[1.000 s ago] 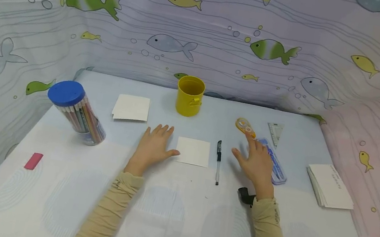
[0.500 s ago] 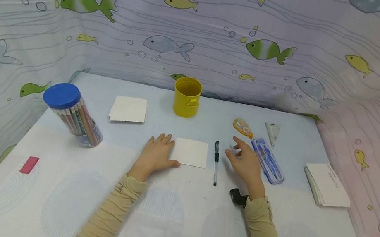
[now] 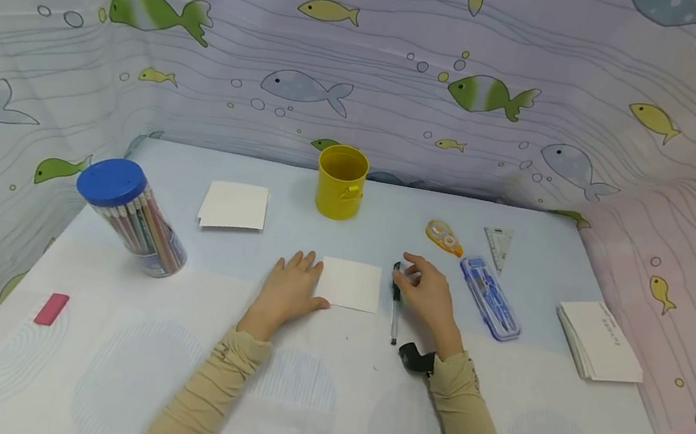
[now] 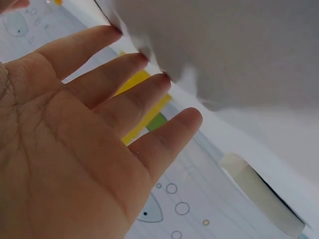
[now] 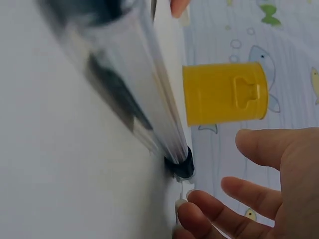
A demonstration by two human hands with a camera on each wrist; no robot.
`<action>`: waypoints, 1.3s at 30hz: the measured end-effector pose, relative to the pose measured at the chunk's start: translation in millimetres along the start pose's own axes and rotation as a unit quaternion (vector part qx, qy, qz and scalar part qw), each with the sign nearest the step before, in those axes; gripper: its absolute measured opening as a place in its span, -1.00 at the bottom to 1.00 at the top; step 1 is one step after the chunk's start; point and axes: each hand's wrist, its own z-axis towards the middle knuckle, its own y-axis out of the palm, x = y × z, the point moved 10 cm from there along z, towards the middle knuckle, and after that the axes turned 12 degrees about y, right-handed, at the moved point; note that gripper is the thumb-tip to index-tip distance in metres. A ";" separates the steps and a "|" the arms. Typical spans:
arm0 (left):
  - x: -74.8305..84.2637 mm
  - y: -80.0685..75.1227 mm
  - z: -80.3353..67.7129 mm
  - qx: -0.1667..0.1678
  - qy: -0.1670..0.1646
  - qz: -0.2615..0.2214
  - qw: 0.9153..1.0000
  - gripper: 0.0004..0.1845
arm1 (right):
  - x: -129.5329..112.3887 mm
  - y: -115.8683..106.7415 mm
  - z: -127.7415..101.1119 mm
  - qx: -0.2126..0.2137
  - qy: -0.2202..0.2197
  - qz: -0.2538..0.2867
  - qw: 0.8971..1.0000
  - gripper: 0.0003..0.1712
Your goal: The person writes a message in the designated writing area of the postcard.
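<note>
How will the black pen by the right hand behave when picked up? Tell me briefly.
The pen is slim and round-barrelled, lying flat on the table, so it would probably roll if nudged sideways. Its clear, glossy barrel in the right wrist view suggests rigid, light, somewhat slippery plastic. The right hand at its cap end should lift it easily.

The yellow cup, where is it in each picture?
Head view: the yellow cup stands upright at the back of the table, middle, beyond the white card.
Left wrist view: only yellow strips show between the fingers; probably the cup, but too little shows to be sure.
Right wrist view: the cup appears turned on its side, right of the pen.
Shared landmark: the fish-print cloth behind it.
</note>
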 end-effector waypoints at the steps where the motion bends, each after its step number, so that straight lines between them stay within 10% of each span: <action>1: 0.7 0.1 -0.3 0.002 0.000 0.001 1.000 -0.14 | 0.2 0.3 -1.4 0.004 0.000 0.006 1.000 -0.46; 39: 2.6 -2.3 -1.6 -0.001 -0.010 -0.020 1.000 -0.17 | -4.1 12.0 -4.9 0.112 0.023 -0.054 0.992 -0.82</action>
